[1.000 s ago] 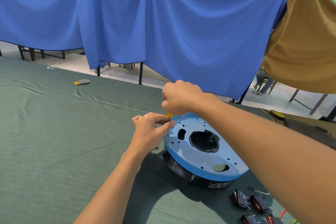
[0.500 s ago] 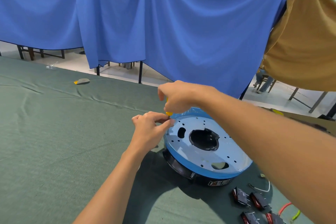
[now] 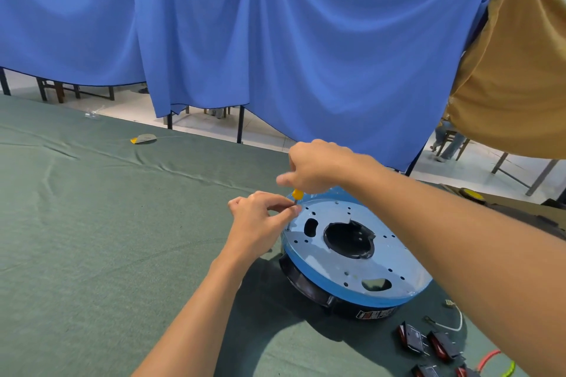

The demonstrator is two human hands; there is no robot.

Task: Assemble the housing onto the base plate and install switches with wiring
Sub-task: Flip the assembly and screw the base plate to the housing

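— Where's the housing?

— On the green-clothed desk, in its right half, well back from the far edge. The black housing sits underneath and the base plate lies flat on top of it, blue film still on its face.

— And the hands?

— Both are at the plate's far-left rim. The right hand comes in from above, its fingers wrapped round the yellow handle of a screwdriver, which stands roughly upright. The left hand has thumb and forefinger pinched together on the thin shaft just below that handle (whether a screw sits under the fingertips I can't tell, it's too small).

— Switches?

— Several black ones with red faces lie loose on the cloth toward the desk's near right corner; one switch is just beside the housing. A white wire and a red wire lie near them.

— Anything else?

— A small grey-and-yellow object by the far edge, and a blue curtain hanging beyond the desk.
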